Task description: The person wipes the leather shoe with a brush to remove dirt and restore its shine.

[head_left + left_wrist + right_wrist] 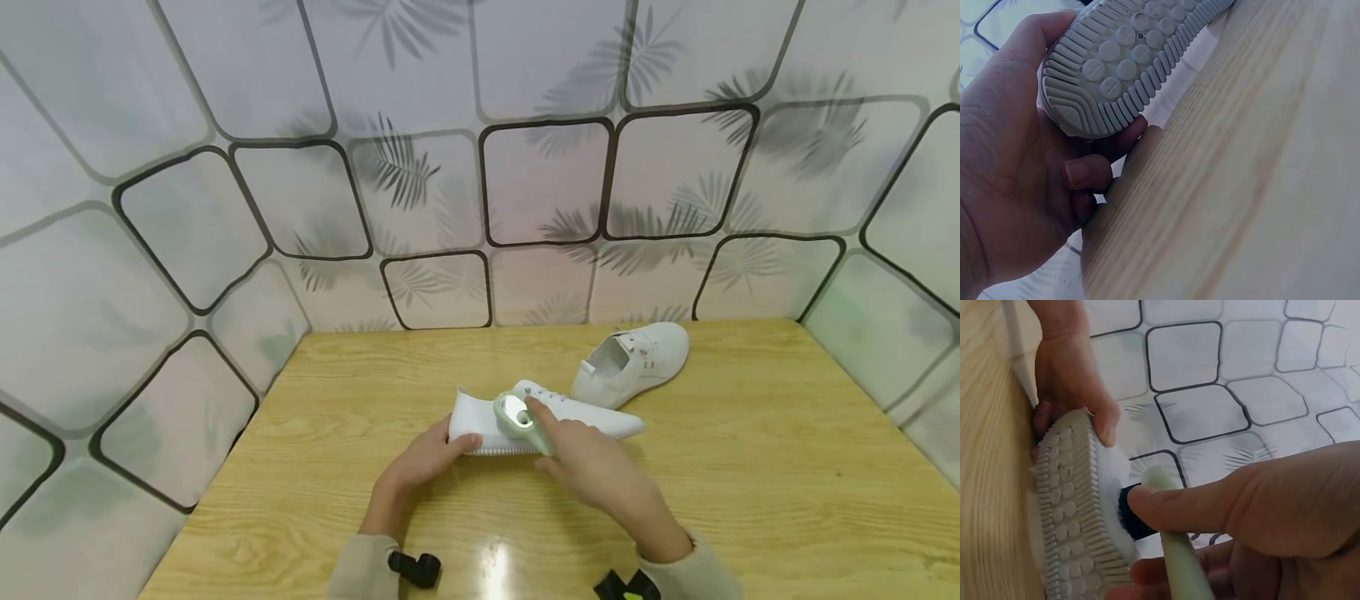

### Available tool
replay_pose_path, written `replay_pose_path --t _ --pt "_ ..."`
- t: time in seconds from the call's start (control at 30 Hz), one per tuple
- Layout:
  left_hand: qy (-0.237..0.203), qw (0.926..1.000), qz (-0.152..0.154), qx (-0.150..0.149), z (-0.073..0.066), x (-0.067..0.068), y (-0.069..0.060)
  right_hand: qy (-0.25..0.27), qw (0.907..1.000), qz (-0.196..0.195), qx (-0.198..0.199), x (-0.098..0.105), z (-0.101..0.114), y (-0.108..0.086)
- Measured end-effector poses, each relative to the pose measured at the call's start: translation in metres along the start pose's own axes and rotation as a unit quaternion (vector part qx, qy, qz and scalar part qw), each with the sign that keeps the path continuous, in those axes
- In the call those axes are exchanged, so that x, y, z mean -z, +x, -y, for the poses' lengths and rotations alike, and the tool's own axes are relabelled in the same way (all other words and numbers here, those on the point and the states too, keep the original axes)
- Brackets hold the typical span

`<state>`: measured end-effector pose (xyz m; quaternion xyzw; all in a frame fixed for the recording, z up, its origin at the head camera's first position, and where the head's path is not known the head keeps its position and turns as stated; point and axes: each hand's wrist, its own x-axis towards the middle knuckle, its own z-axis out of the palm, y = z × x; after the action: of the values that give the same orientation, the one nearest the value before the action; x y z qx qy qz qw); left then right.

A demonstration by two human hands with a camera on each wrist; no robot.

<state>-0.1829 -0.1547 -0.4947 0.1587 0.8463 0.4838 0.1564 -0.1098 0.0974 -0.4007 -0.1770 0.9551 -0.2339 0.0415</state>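
A white lace-up shoe is held on its side above the table, its ridged, studded sole turned toward the person. At the heel, my left hand grips it, thumb on the sidewall and fingers behind and under. My right hand holds a pale green brush by its handle, with the thumb laid along the back. In the right wrist view, the dark bristles touch the shoe's white side just above the sole edge. The hand and brush hide part of that upper.
A second white shoe lies behind and to the right, close to the held shoe's toe. Both are at a wood-grain table. Patterned panels stand along its back and sides.
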Motion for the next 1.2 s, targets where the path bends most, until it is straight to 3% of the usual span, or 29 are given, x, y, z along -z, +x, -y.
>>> replay_pose_path --t 0.1,0.23,0.4,0.53,0.67,0.9,1.07,1.2 --pt "-0.002 1.0 0.005 -0.003 0.002 -0.001 0.0 0.004 0.9998 0.011 0.014 -0.003 0.002 0.0" --pt "0.005 1.0 0.002 -0.001 0.003 0.0 -0.001 0.007 0.9998 0.017 0.003 0.004 0.002 -0.006" --pt "0.012 0.9999 0.001 0.003 0.005 0.0 -0.001 0.001 0.9998 -0.001 -0.02 0.008 -0.003 -0.006" --pt "0.001 1.0 0.004 -0.002 0.007 -0.003 -0.001 0.003 0.9998 -0.012 -0.013 0.0 -0.004 0.0" --pt "-0.006 1.0 0.007 0.0 0.007 -0.006 -0.002 0.02 0.9998 0.005 -0.002 -0.003 -0.003 0.0" --pt "-0.005 1.0 -0.001 0.008 -0.004 -0.004 -0.002 0.052 0.9982 0.031 0.0 0.016 -0.014 -0.009" --pt "-0.012 0.9998 -0.007 0.015 0.001 -0.003 -0.001 0.042 0.9991 0.009 -0.007 0.01 -0.015 -0.001" --pt "-0.019 0.9997 -0.008 0.01 0.003 -0.003 -0.002 0.034 0.9991 0.022 -0.011 0.006 -0.009 0.004"
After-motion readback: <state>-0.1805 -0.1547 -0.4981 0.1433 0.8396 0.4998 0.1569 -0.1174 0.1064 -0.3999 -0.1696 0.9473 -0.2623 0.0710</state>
